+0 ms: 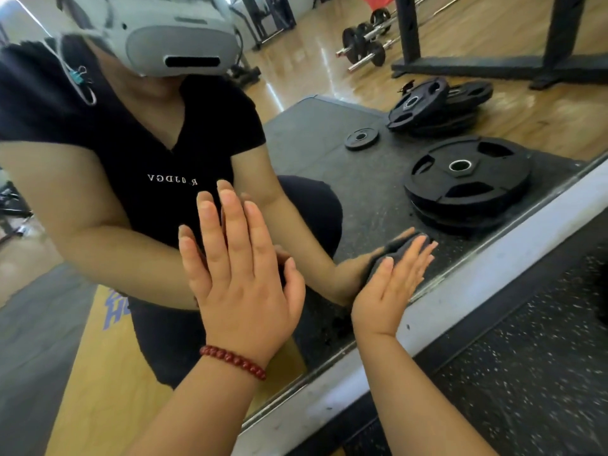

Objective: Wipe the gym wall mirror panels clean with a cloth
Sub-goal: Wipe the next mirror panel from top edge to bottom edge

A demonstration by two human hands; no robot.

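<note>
At about nine o'clock the mirror [312,143] throws back the crouching person in a black top, a grey headset over the eyes and a white cord with a green clip hanging near the shoulder. Toward the centre, the left hand [243,284] lies flat against the glass, fingers straight and close together, pointing up toward twelve o'clock and holding nothing; a red bead bracelet [233,361] circles its wrist. The hands are apart, the other one sitting over at three o'clock from it. There the right hand [391,284] presses a dark cloth [393,250] against the bottom of the mirror, just above the pale frame strip [493,268]; its fingers are straight and angled toward two o'clock, and the cloth shows only as a dark wad between palm and glass, most of it hidden. Beyond the fingertips, at two o'clock in the reflection, black weight plates [467,179] lie stacked on a dark mat, with a small plate and another leaning pile further up toward one o'clock. At four o'clock the speckled black rubber floor [526,373] runs along under the frame.
</note>
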